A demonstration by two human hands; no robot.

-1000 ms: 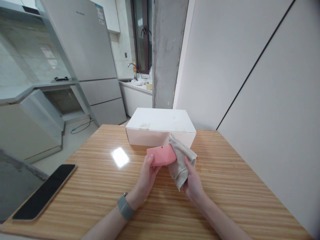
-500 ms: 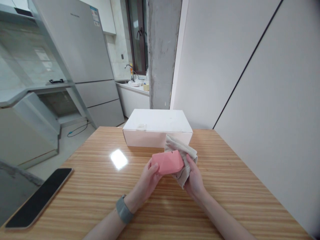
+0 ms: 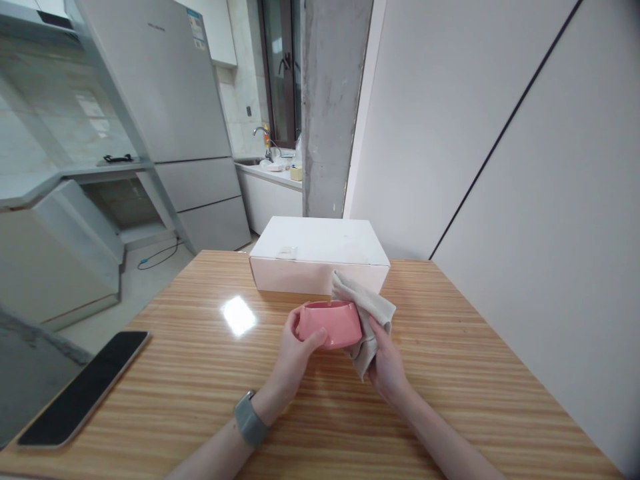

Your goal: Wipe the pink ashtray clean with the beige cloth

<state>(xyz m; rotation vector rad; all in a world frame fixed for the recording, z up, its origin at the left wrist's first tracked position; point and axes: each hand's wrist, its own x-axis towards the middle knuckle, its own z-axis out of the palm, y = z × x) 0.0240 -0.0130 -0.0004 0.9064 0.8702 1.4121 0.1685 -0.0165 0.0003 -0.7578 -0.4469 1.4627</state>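
Observation:
A pink container (image 3: pixel 332 325) is held above the table by my left hand (image 3: pixel 295 350), thumb across its front and fingers behind its left end. Its upper rim shows, but the inside is mostly out of sight. My right hand (image 3: pixel 389 363) grips a folded light grey cloth (image 3: pixel 369 310), which lies against the container's right end. The lower part of the cloth hangs below the container. Some fingers of my right hand are hidden by the cloth.
Behind the hands, a closed white box (image 3: pixel 320 275) sits at the far edge of the wooden table (image 3: pixel 200 400). A flat black panel (image 3: pixel 87 390) lies at the table's left edge. A white wall (image 3: pixel 540 220) runs along the right side.
My left hand has tilted the pink container so that its upper rim now shows, and its grip has shifted a little to the left. My right hand and the cloth have hardly moved.

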